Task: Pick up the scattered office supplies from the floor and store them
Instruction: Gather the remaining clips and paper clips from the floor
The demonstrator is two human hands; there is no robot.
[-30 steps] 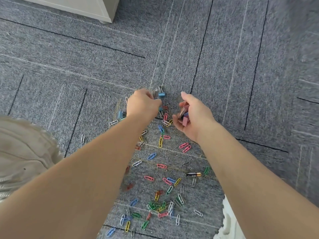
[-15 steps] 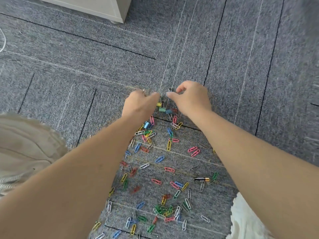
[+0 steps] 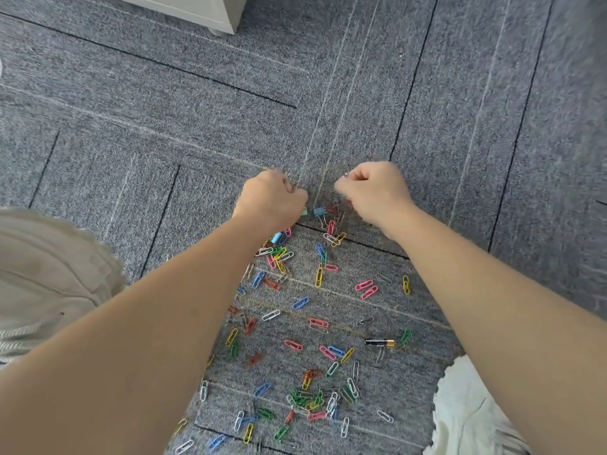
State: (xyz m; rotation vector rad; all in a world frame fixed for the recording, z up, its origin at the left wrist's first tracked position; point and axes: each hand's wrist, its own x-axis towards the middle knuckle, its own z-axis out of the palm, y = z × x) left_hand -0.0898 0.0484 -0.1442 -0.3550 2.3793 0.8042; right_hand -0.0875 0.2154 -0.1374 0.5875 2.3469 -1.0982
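We see coarse grey carpet. Well beyond the small cylindrical battery, our left hand and right hand are tight fists, each gripping binder clips, of which only wire glints show. Bright looped paper clips lie scattered all around the battery.

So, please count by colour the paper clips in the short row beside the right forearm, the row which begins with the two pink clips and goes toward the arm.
Pink paper clips: 2
Grey paper clip: 1
Yellow paper clip: 1
Total: 4
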